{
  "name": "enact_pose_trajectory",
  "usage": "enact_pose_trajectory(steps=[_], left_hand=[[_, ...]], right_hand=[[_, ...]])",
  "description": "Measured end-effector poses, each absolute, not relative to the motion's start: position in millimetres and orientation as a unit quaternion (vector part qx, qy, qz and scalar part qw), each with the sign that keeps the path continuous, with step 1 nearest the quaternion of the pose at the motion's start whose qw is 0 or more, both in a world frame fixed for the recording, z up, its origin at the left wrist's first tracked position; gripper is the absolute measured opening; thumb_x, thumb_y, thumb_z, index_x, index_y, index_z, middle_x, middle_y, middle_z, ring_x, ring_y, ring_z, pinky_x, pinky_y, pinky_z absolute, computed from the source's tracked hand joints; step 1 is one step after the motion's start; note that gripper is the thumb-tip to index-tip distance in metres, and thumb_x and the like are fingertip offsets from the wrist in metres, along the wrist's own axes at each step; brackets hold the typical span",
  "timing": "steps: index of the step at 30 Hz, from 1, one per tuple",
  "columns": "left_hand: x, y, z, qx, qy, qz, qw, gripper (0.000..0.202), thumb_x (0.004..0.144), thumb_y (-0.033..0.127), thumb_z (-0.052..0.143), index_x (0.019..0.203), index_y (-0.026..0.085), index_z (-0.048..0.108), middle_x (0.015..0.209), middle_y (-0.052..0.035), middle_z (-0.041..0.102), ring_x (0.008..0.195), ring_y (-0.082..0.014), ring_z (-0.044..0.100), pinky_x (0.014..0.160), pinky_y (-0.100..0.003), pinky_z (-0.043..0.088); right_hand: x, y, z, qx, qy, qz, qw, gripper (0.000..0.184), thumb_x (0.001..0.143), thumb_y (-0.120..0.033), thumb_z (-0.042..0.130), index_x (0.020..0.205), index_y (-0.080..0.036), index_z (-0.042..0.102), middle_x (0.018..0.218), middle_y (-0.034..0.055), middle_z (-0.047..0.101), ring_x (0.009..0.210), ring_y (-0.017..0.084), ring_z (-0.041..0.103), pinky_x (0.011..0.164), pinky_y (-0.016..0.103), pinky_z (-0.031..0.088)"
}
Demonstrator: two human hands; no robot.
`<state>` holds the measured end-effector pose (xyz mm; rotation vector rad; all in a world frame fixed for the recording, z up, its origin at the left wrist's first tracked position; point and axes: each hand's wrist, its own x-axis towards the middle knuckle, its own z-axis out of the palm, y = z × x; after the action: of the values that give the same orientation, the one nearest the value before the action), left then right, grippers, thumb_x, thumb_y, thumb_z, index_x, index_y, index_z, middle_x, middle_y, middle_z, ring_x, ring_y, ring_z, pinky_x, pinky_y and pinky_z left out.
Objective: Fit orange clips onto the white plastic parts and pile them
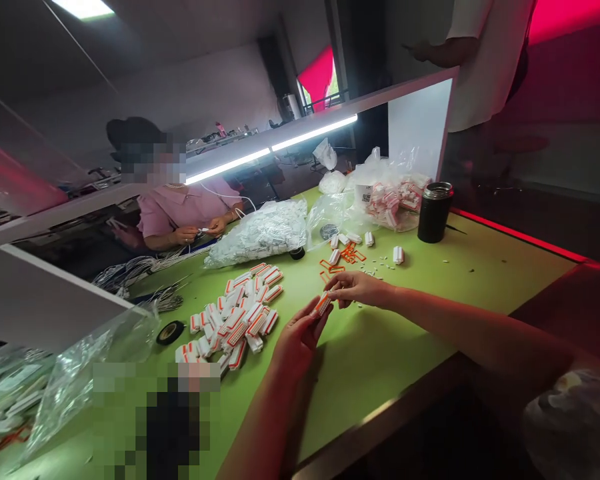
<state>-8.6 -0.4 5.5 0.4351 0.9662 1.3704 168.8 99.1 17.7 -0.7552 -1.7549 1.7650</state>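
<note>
My left hand (300,335) is closed around a white plastic connector housing (323,304) with an orange edge, held above the green table (375,360). From the right, my right hand (363,289) pinches at the upper end of the same housing with bent fingers; whether a small part is between its fingertips cannot be made out. Left of my hands lies a pile of similar white and orange connector housings (240,313). Just beyond my right hand are loose orange frames (351,253), several white housings (399,255) and tiny white bits.
A black flask (435,212) stands at the back right beside bags of pink-tinted parts (393,200). A large clear bag of white parts (263,230) lies mid-table. Black tape (171,332) and cables (145,270) lie left. Across the table, a person in a pink shirt (165,217) handles a small white part.
</note>
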Motion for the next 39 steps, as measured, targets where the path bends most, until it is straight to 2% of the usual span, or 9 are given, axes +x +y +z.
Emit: enact_pose_trajectory(steps=[7,12,16,20,22,26,30,39], left_hand=[[-7,-2,7,0.208,0.424,0.597,0.648,0.035,0.068,0.006,0.07,0.103,0.011,0.072,0.105,-0.0112,0.076,0.112,-0.0245,0.068,0.115,-0.037,0.039],[-8,-1,5,0.214,0.422,0.606,0.639,0.035,0.067,0.007,0.072,0.102,0.011,0.074,0.104,-0.0115,0.077,0.107,-0.0242,0.07,0.114,-0.038,0.039],[-8,-1,6,0.213,0.428,0.61,0.632,0.035,0.065,0.01,0.076,0.101,0.012,0.074,0.103,-0.0117,0.077,0.106,-0.0248,0.07,0.112,-0.038,0.041],[-8,-1,7,0.213,0.437,0.605,0.63,0.035,0.064,0.012,0.079,0.098,0.012,0.074,0.101,-0.0112,0.077,0.104,-0.024,0.071,0.111,-0.037,0.042],[-8,-1,7,0.215,0.445,0.599,0.63,0.034,0.064,0.011,0.079,0.098,0.012,0.074,0.1,-0.0119,0.077,0.105,-0.0245,0.071,0.111,-0.037,0.042],[-9,-1,7,0.221,0.453,0.592,0.629,0.034,0.066,0.011,0.078,0.1,0.012,0.074,0.102,-0.0128,0.077,0.108,-0.0253,0.07,0.11,-0.038,0.043],[-9,0,4,0.22,0.46,0.594,0.622,0.033,0.065,0.012,0.078,0.098,0.013,0.074,0.1,-0.0121,0.077,0.104,-0.0243,0.071,0.108,-0.037,0.045],[-12,2,-5,0.229,0.478,0.603,0.596,0.036,0.064,0.013,0.081,0.1,0.013,0.074,0.099,-0.0121,0.077,0.103,-0.0248,0.071,0.106,-0.037,0.048]], right_hand=[[170,100,20,-0.284,-0.664,0.635,0.274,0.041,0.072,-0.044,0.078,0.097,-0.014,0.066,0.074,0.0001,0.067,0.062,0.01,0.063,0.061,0.023,0.051],[170,99,16,-0.272,-0.705,0.577,0.309,0.042,0.078,-0.051,0.07,0.096,-0.014,0.065,0.079,0.0035,0.069,0.062,0.012,0.064,0.061,0.025,0.052],[171,96,12,-0.273,-0.794,0.417,0.349,0.029,0.09,-0.043,0.059,0.097,-0.016,0.067,0.075,0.0026,0.069,0.059,0.012,0.063,0.062,0.025,0.05],[174,96,10,-0.241,-0.884,0.213,0.34,0.02,0.097,-0.03,0.05,0.099,-0.019,0.067,0.088,0.0051,0.073,0.077,0.015,0.067,0.072,0.026,0.047],[176,97,11,-0.221,-0.914,0.137,0.311,0.02,0.099,-0.027,0.047,0.099,-0.02,0.066,0.091,0.0055,0.073,0.079,0.015,0.065,0.069,0.024,0.043],[177,95,14,-0.208,-0.942,0.037,0.26,0.019,0.097,-0.019,0.044,0.095,-0.019,0.063,0.082,0.0046,0.068,0.068,0.013,0.058,0.058,0.024,0.033],[176,93,14,-0.225,-0.943,0.01,0.245,0.016,0.097,-0.017,0.044,0.093,-0.018,0.06,0.078,0.0034,0.065,0.064,0.013,0.054,0.055,0.025,0.026],[176,91,13,-0.249,-0.936,0.018,0.248,0.017,0.098,-0.02,0.043,0.098,-0.018,0.06,0.082,0.0032,0.067,0.063,0.012,0.055,0.054,0.025,0.024]])
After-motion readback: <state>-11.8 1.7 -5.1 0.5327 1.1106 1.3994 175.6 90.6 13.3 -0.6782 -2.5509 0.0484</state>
